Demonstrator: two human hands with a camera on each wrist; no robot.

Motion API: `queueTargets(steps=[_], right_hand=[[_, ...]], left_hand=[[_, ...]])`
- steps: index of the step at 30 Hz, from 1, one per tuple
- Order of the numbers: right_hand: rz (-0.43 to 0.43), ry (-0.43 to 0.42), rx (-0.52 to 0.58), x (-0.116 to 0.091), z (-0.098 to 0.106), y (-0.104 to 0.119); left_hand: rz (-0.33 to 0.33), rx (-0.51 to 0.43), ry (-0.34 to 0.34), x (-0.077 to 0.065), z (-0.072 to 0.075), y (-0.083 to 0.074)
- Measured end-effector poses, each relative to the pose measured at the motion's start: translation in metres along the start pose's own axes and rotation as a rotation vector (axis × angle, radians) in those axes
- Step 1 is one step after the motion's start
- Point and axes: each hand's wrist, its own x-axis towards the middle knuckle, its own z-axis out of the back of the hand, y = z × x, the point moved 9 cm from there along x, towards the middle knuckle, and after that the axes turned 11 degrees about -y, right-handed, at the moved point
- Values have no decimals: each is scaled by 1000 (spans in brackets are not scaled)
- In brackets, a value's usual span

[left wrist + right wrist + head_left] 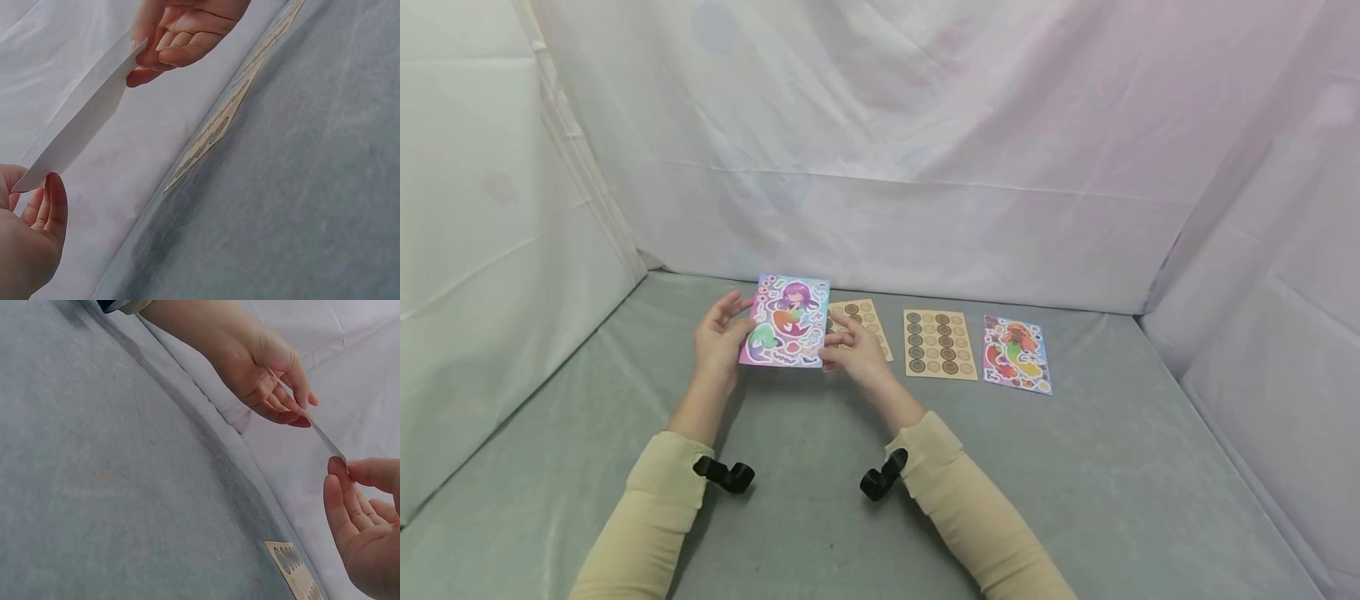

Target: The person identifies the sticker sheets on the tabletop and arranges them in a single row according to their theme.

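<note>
A glossy sticker sheet point(788, 321) with a purple-haired mermaid is held up above the table, tilted toward the head camera. My left hand point(721, 337) pinches its left edge between thumb and fingers. At the lower right edge, my right hand point(855, 350) pinches it too. Both wrist views show the sheet almost edge-on; its white back point(81, 125) faces the left wrist camera. Behind the right hand, a tan sheet of round stickers point(872, 317) lies on the table, partly hidden by that hand and the mermaid sheet.
To the right lie a second tan sheet of round stickers point(940, 344) and another mermaid sticker sheet point(1018, 354) with orange hair. All rest on a grey cloth-covered table point(820, 500). White curtains point(880, 167) hang behind and at both sides.
</note>
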Motion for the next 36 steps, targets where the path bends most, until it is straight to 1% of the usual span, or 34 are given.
queueTargets(steps=[8,11,14,18,22,25,32,36], right_hand=[[31,66,-6,-7,1,6],[42,85,6,-9,1,7],[49,98,15,-12,2,8],[56,112,21,-17,3,10],[66,124,28,-21,3,11],[71,127,31,-24,4,12],[107,151,15,-32,7,15],[92,176,23,-36,9,15]], left_hand=[[2,-58,76,-8,-2,-5],[-11,-80,103,-11,-3,-8],[-25,-83,124,-15,-2,-11],[-20,-85,141,-19,0,-12],[-14,-67,149,-24,2,-13],[-24,-33,158,-28,3,-14],[-25,-32,227,-38,4,-18],[-39,15,257,-41,5,-19]])
